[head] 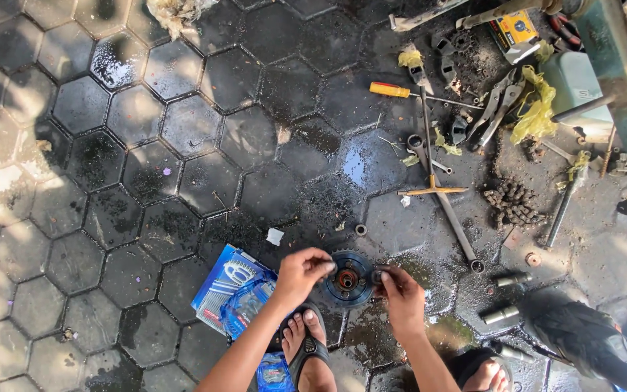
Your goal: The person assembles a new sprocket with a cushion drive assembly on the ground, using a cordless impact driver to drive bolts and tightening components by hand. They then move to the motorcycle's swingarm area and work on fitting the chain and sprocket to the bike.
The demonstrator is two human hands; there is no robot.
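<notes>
Both hands meet over a toothed sprocket (348, 278) lying flat on the wet pavers (183, 131); the left hand (300, 274) pinches its left rim, fingers narrow. The right hand (402, 289) grips the right edge; a blue packet (230, 287) lies just left.

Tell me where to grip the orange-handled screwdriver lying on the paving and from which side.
Grip the screwdriver by its orange handle, coming from above. It lies flat, handle pointing left over bare paving, while the thin shaft runs right into the clutter of tools.
</notes>
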